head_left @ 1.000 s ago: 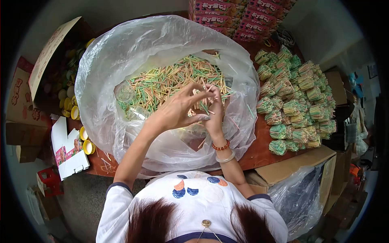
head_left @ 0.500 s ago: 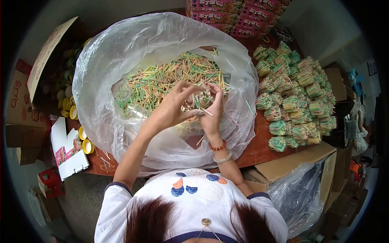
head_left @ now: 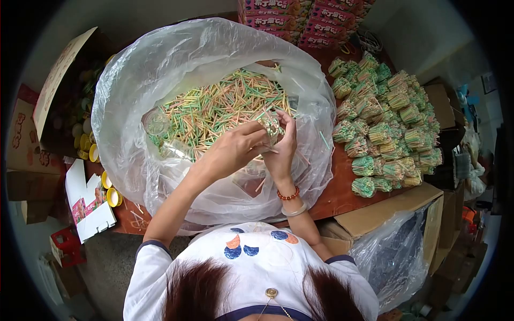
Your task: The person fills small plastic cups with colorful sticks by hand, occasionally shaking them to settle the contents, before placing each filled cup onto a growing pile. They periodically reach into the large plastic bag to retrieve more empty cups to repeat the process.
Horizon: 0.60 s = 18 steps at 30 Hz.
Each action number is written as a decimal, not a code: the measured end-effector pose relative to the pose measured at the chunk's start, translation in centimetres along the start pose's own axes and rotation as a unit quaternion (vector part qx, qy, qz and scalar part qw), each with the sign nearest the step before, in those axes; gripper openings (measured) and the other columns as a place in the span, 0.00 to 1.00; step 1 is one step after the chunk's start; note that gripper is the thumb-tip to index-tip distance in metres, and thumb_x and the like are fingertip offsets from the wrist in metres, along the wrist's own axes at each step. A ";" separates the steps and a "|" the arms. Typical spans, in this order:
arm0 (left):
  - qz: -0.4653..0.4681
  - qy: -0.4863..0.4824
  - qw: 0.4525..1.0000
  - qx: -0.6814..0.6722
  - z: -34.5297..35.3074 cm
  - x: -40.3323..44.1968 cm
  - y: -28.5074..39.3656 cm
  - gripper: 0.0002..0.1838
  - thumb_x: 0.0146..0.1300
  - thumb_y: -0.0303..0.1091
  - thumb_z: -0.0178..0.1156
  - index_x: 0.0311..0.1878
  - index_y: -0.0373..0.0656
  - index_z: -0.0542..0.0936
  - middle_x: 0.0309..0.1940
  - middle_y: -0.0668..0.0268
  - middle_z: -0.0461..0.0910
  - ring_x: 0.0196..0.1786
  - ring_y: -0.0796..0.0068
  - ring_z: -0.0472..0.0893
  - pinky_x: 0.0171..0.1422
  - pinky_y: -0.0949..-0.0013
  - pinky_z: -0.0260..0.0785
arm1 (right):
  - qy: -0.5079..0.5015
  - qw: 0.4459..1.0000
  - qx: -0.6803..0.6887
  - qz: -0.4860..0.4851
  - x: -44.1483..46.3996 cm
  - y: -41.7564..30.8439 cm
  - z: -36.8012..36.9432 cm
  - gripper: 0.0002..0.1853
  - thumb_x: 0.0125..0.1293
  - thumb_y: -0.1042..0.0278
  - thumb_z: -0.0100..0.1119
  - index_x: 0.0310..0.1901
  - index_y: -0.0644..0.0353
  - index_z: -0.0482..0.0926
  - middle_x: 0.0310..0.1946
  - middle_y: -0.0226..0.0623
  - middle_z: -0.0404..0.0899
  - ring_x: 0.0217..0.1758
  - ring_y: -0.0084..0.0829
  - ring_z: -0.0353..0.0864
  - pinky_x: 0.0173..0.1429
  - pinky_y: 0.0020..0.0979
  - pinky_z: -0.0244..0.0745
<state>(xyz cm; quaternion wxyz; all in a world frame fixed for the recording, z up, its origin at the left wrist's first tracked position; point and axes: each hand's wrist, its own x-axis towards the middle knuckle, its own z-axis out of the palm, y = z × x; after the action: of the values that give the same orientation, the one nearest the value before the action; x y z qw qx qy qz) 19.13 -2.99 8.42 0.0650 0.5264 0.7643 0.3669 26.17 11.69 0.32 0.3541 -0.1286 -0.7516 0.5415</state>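
Short pastel sticks (head_left: 225,104) in green, yellow and pink lie loose inside a large clear plastic bag (head_left: 128,96) with its mouth spread wide. Over them, my right side's partner, my left hand (head_left: 234,150), has its fingers pinched together at the near side of a bundle of sticks. My right hand (head_left: 282,147) wraps round that bundle (head_left: 270,124), whose stick ends face up. Both hands meet at the bundle.
Many tied stick bundles (head_left: 383,136) are piled on the red table (head_left: 342,190) at right. Pink printed boxes (head_left: 278,18) are stacked behind. An open carton (head_left: 59,80), yellow lids (head_left: 113,197) and white card (head_left: 80,192) stand at left; another carton (head_left: 385,211) is at lower right.
The spread fingers of the hand on the left have closed together against the bundle. The bundle's stick ends now face up more clearly. The view has shifted slightly.
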 end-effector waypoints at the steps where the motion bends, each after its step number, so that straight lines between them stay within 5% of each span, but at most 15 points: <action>1: -0.014 0.032 0.999 -0.034 -1.1 0.1 0.1 0.08 0.66 0.23 0.71 0.47 0.39 0.84 0.49 0.62 0.84 0.46 0.67 0.87 0.49 0.62 0.82 | 0.008 0.999 -0.036 -0.012 0.1 -0.8 -0.3 0.44 0.50 0.66 0.87 0.68 0.65 0.72 0.57 0.45 0.79 0.61 0.44 0.81 0.67 0.43 0.77; 4: -0.070 0.147 0.987 0.001 -2.5 0.9 -0.5 0.09 0.70 0.26 0.68 0.52 0.39 0.84 0.47 0.59 0.83 0.39 0.65 0.86 0.45 0.61 0.79 | 0.009 0.999 -0.029 -0.016 0.2 -0.8 -0.9 0.48 0.46 0.63 0.91 0.68 0.64 0.72 0.57 0.45 0.79 0.60 0.44 0.81 0.66 0.44 0.77; 7: -0.112 0.136 0.980 -0.088 -2.0 2.8 -0.8 0.17 0.68 0.25 0.69 0.59 0.39 0.84 0.47 0.57 0.84 0.37 0.65 0.84 0.45 0.61 0.78 | -0.005 0.997 -0.072 -0.038 0.2 -1.5 -0.8 0.47 0.48 0.68 0.90 0.69 0.62 0.72 0.59 0.45 0.80 0.62 0.42 0.83 0.65 0.41 0.81; 10: -0.069 0.114 0.989 -0.063 -0.6 3.7 -2.5 0.12 0.64 0.24 0.72 0.51 0.37 0.87 0.39 0.58 0.86 0.38 0.66 0.84 0.45 0.63 0.78 | -0.010 0.993 -0.097 -0.071 0.4 -2.6 -0.4 0.47 0.46 0.68 0.90 0.69 0.61 0.73 0.57 0.45 0.80 0.60 0.44 0.83 0.64 0.42 0.80; 15: -0.061 0.188 0.979 -0.052 -1.9 2.9 -0.7 0.11 0.65 0.20 0.72 0.50 0.36 0.87 0.43 0.59 0.88 0.45 0.68 0.90 0.52 0.66 0.84 | -0.062 0.998 -0.003 -0.011 0.8 -0.9 -2.0 0.42 0.45 0.70 0.89 0.65 0.61 0.78 0.58 0.44 0.82 0.63 0.44 0.83 0.69 0.40 0.78; 16: -0.083 0.232 0.969 -0.018 -2.3 2.8 -0.6 0.11 0.67 0.22 0.71 0.51 0.37 0.87 0.42 0.60 0.88 0.43 0.68 0.89 0.51 0.65 0.84 | -0.079 0.996 0.022 0.016 0.9 -0.3 -2.1 0.41 0.46 0.70 0.89 0.64 0.59 0.79 0.59 0.43 0.82 0.64 0.44 0.82 0.70 0.39 0.77; 18: -0.096 0.193 0.959 0.183 -3.7 2.7 0.1 0.20 0.69 0.28 0.71 0.63 0.46 0.84 0.55 0.57 0.83 0.55 0.61 0.86 0.60 0.59 0.83 | -0.070 0.996 -0.064 -0.006 1.1 -0.6 -2.5 0.40 0.46 0.69 0.88 0.63 0.58 0.79 0.58 0.43 0.82 0.65 0.45 0.81 0.71 0.41 0.76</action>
<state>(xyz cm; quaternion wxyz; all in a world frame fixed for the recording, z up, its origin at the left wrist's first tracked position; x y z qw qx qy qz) 16.22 -2.48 11.88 -0.1461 0.3728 0.8632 0.3075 27.19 13.89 1.64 0.2949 -0.1085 -0.8081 0.4982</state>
